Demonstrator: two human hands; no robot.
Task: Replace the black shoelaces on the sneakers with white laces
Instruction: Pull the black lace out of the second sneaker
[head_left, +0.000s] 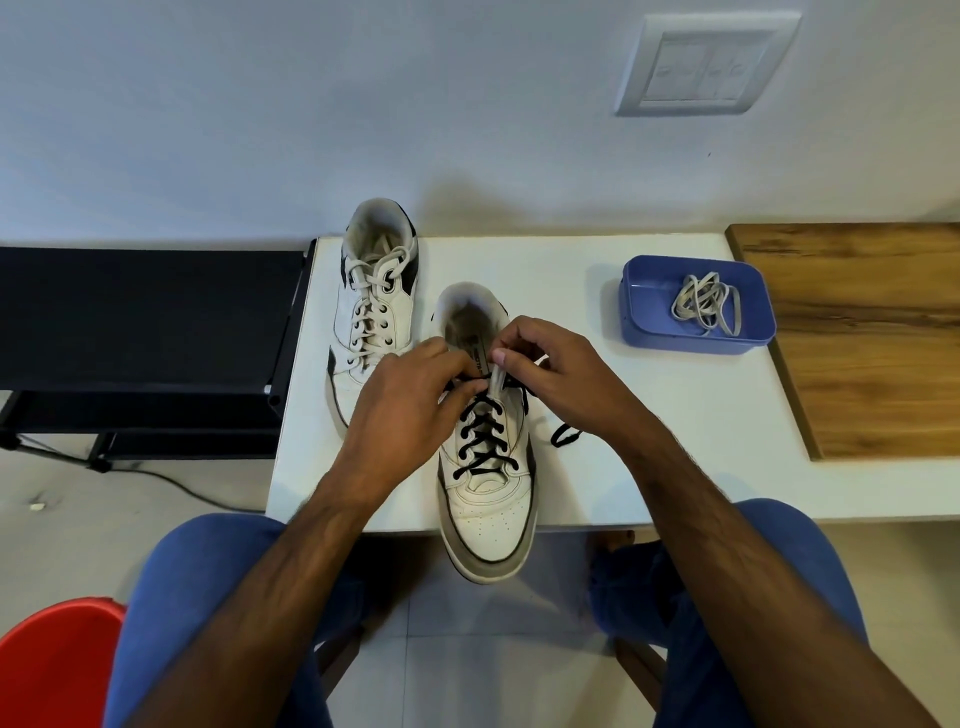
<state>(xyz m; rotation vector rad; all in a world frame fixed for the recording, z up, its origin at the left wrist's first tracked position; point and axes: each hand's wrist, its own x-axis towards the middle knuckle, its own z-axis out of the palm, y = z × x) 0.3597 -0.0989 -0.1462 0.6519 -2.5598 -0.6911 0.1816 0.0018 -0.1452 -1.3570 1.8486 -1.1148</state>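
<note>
Sneakers first: the near white leather sneaker with black laces (485, 467) sits at the front edge of the white tabletop (649, 452), its toe hanging over that edge toward my knees. The black shoelace (480, 441) crosses through the lower eyelets, and one loose end (563, 434) trails onto the table just right of the shoe. Bare table lies open to the right of it, up to the wooden board (857, 332) at the table's right side.

My left hand (405, 395) is curled over the upper eyelets, fingertips pinching the black lace at the tongue. My right hand (561, 374) has its fingers bent in, pinching at the top of the tongue; whether it grips lace or tongue I cannot tell.

Further back on the left, the second white sneaker with white laces (374, 306) stands near the table's left edge, beside the black rack (140, 322). Back right, a blue plastic tray (649, 322) holds a coiled white shoelace (706, 304), well apart from both shoes.
</note>
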